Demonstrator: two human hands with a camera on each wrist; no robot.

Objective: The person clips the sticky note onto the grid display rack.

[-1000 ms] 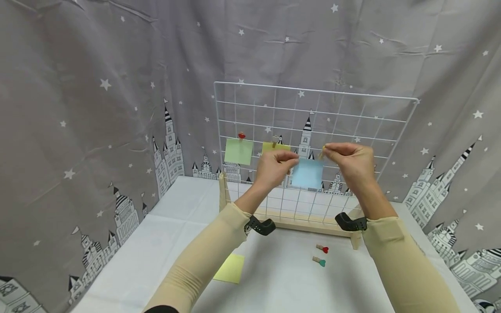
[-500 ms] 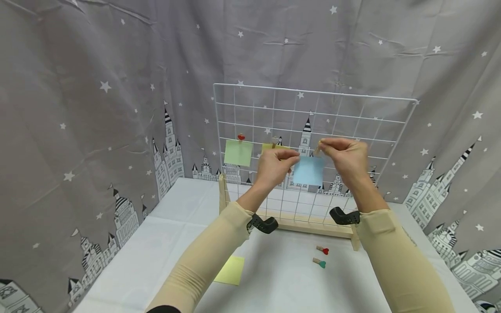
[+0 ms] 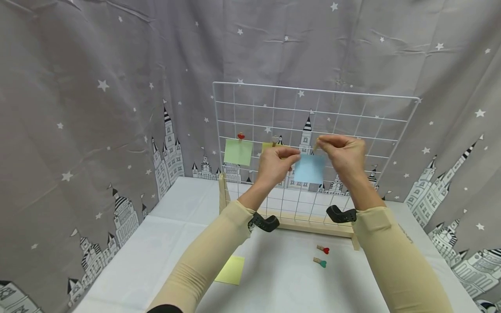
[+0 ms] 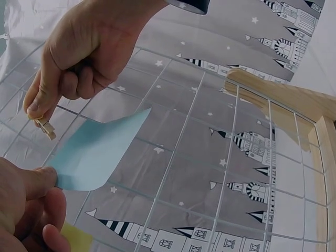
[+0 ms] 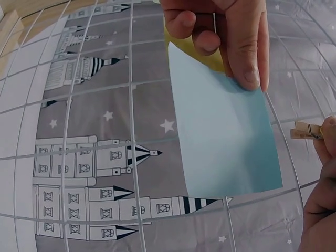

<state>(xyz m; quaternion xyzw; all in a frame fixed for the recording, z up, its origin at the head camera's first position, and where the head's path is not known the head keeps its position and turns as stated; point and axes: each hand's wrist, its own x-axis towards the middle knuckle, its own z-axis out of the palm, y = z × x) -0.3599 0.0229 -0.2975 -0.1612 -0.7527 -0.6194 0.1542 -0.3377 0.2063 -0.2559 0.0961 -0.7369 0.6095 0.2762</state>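
A light blue paper note (image 3: 309, 168) hangs before the white wire grid (image 3: 354, 116), its upper left corner pinched between thumb and forefinger of my left hand (image 3: 275, 167). Just above the note's top right, my right hand (image 3: 345, 155) pinches a small wooden clothespin (image 4: 46, 127) at its handle end, with the tip pointing down toward the grid wire. In the right wrist view the clothespin (image 5: 306, 130) stands apart from the blue note (image 5: 226, 136). A green note (image 3: 238, 152) hangs on the grid under a red heart clothespin (image 3: 241, 136). Behind my left hand, a yellow note (image 3: 267, 145) is partly hidden.
On the white table (image 3: 289, 278) lie a clothespin with a red heart (image 3: 323, 249) and one with a teal heart (image 3: 320, 262). A yellow note (image 3: 232, 270) lies by my left sleeve. Wooden feet (image 3: 224, 193) carry the grid before a grey curtain.
My right hand has moved left and slightly up with the clothespin, over the note's top edge. The blue note has risen a little; my left hand has hardly moved.
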